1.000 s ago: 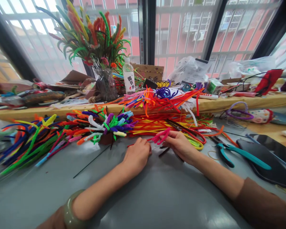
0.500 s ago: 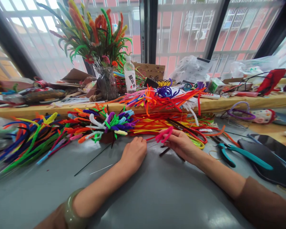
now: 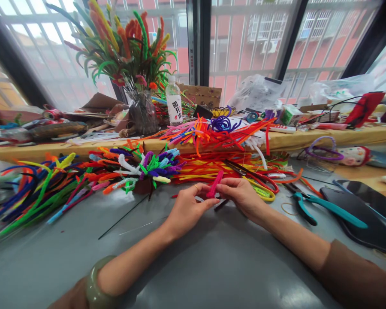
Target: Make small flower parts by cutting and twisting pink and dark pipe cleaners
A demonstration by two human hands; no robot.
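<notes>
A bent magenta pipe cleaner (image 3: 215,184) is held up between my two hands over the grey table. My left hand (image 3: 193,206), with a ring on one finger, pinches its lower end between thumb and fingers. From the other side, my right hand (image 3: 242,195) grips it with thumb and forefinger. Part of the pipe cleaner is hidden by my fingers. Dark short pieces (image 3: 221,205) lie on the table just under my right hand. Behind the hands spreads a pile of red and yellow pipe cleaners (image 3: 199,165).
Bundled multicoloured pipe cleaners (image 3: 144,167) lie at left. On the right are red-handled scissors (image 3: 260,178), teal pliers (image 3: 331,208) and a dark phone (image 3: 357,219). A raised wooden shelf (image 3: 67,148) runs behind, bearing a vase of pipe-cleaner flowers (image 3: 143,113) and a bottle (image 3: 174,103).
My left hand has risen off the table, turned and moved right to take hold of the magenta pipe cleaner. The pipe cleaner now stands more upright in my right hand.
</notes>
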